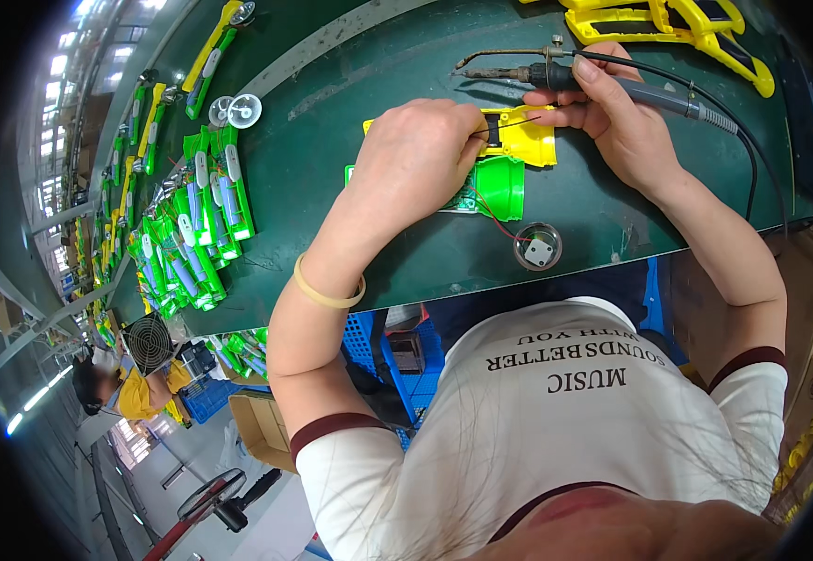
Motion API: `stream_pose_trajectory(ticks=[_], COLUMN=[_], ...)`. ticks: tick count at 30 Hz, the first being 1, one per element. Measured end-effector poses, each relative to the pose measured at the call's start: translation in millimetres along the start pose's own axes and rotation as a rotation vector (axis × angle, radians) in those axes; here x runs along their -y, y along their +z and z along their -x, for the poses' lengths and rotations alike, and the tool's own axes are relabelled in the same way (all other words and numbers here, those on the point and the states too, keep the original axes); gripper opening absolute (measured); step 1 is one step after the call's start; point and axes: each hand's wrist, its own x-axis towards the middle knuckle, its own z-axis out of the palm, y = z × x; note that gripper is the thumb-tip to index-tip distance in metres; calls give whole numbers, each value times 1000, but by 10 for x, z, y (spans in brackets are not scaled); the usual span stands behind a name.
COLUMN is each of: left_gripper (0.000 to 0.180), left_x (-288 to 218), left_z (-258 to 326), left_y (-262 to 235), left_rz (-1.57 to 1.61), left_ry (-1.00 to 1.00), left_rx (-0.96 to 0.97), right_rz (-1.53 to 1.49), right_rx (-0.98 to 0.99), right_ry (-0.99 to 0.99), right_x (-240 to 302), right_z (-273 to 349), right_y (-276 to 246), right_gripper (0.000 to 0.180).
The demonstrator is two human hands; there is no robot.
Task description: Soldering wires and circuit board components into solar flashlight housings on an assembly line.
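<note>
My right hand (626,122) grips a soldering iron (565,79) with a dark grey handle; its tip points left over the bench. My left hand (416,154) is closed in a pinch over a yellow plastic housing (530,142), at one end of a thin black wire (511,122). That wire stretches across to the fingertips of my right hand. Just below lies a green plastic housing (505,185), partly covered by my left hand, with a bit of circuit board showing. Red wires run from it to a clear round cup (539,247) with a white square piece inside.
A heap of green housings with lit-looking grey parts (196,220) lies at the left. Beside it are clear round lenses (244,110) and yellow-green assembled pieces (210,61). Yellow frames (673,28) sit at the far right. The iron's cable (752,168) trails rightward. Another person (145,393) works at lower left.
</note>
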Motion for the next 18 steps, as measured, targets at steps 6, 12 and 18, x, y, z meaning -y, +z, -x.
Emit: stream_pose_trajectory(ticks=[6,12,18], left_gripper=[16,26,25], left_x=[-28,-32,-43], left_z=[165,370,86], left_y=[-177,-160,-249], left_rz=[254,1427,1044], left_ry=[-152,-455,-400], left_rx=[-145,-418,-147], right_rz=[-9,89,114], right_rx=[-2,8,-90], right_ry=[-15,-40,-183], right_x=[38,41,62], right_z=[3,7,-59], right_y=[-28,-68,-103], right_gripper=[32,29,25])
